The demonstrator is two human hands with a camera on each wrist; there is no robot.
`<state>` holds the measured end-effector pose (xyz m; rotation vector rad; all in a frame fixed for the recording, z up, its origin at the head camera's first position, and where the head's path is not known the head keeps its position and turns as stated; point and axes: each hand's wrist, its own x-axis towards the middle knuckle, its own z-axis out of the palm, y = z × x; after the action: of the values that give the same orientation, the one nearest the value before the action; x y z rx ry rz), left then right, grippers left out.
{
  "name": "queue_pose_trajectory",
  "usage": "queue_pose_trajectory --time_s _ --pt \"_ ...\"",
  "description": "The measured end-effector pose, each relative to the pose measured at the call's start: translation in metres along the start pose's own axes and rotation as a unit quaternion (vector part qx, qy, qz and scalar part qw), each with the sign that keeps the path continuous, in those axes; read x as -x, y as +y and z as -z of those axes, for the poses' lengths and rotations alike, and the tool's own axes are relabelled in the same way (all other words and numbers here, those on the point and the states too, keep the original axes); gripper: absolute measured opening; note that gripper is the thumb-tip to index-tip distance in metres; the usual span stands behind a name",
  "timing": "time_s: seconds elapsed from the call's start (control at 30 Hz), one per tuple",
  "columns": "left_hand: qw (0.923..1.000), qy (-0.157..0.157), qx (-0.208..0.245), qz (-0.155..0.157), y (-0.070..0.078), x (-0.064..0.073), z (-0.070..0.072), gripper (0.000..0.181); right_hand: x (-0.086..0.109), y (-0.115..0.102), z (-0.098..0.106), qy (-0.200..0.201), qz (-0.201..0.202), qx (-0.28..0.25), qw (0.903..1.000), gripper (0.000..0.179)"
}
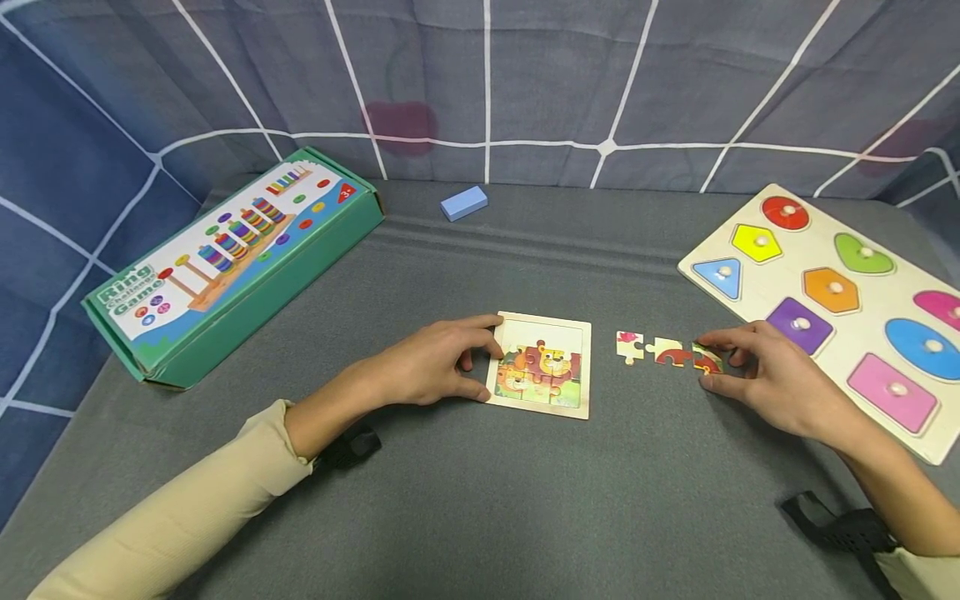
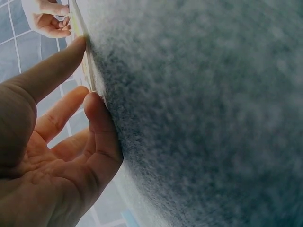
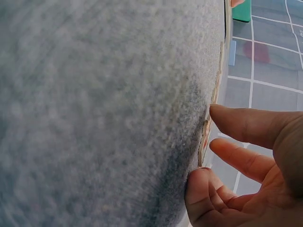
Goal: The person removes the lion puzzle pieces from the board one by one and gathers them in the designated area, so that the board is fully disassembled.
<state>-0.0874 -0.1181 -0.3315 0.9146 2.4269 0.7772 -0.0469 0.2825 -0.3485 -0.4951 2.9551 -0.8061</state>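
Note:
A square wooden puzzle tray point(image 1: 551, 411) lies in the middle of the grey cloth. Bear-picture pieces fill its lower part, and bare wood shows along the top. My left hand point(image 1: 431, 362) grips the tray's left side, thumb at the lower corner and index finger at the upper one. To the right lie a loose jigsaw piece point(image 1: 628, 346) with a pink patch and a red-and-green jigsaw piece point(image 1: 667, 351). My right hand point(image 1: 772, 379) pinches another jigsaw piece point(image 1: 705, 358) between thumb and fingers, low at the cloth in the right wrist view; its fingertips partly hide this piece.
A green Ring Challenge Game box point(image 1: 262, 287) stands at the left. A blue block point(image 1: 464, 203) lies near the back curtain point(image 1: 540, 83). On the right, close beside my right hand, is a wooden shape board point(image 1: 780, 287) with knobbed coloured shapes.

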Motion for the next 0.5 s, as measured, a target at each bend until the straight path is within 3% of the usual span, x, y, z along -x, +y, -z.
queue_pose_trajectory --time_s 0.27,0.5 --pt "1.0000 0.000 -0.001 0.001 0.000 0.000 0.001 0.040 0.000 -0.007 0.004 0.003 -0.005 0.005 1.0000 0.043" --pt "1.0000 -0.002 -0.005 0.002 0.001 0.000 0.001 0.040 -0.001 -0.029 0.005 0.023 0.010 -0.011 0.9996 0.043"
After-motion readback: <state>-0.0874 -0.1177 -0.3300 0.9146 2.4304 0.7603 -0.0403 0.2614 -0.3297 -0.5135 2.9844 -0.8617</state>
